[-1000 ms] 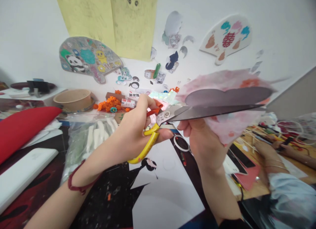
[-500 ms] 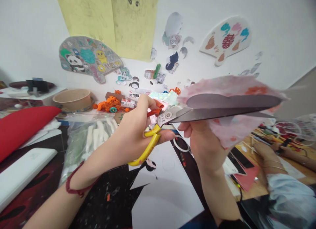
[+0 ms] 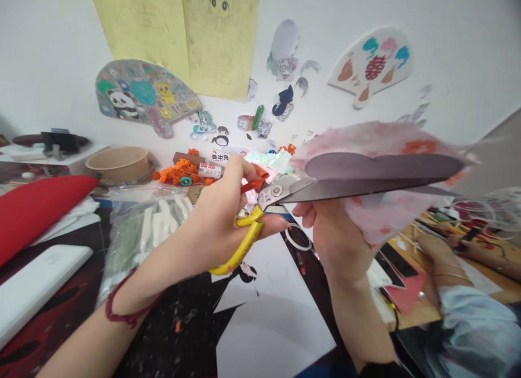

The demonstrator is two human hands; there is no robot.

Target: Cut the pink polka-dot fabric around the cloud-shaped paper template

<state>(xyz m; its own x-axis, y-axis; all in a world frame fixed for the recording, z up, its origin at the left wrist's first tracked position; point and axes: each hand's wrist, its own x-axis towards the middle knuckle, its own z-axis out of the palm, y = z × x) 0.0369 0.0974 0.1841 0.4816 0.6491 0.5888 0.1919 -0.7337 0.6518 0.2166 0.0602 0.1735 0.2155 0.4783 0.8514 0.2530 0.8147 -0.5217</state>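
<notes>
My left hand (image 3: 220, 220) is closed through the handles of a pair of scissors (image 3: 277, 191), one handle yellow and one red. The long blades point to the right across a thin pink sheet with orange and red patches (image 3: 382, 218). My right hand (image 3: 342, 242) grips this sheet from below, just under the blades. A dark grey flat shape with rounded ends (image 3: 382, 166) lies along the blades; whether it is part of the scissors or a separate piece I cannot tell. The right fingertips are partly hidden behind the blades.
White paper (image 3: 277, 334) lies on the dark table below my hands. On the left are a plastic bag of white strips (image 3: 150, 226), a white box (image 3: 44, 291), a red object (image 3: 40, 209) and a round tub (image 3: 118, 163). Another person's arm (image 3: 448, 258) rests at right.
Both hands, the scissors and the pink sheet keep nearly the same pose. The whole view has shifted very slightly.
</notes>
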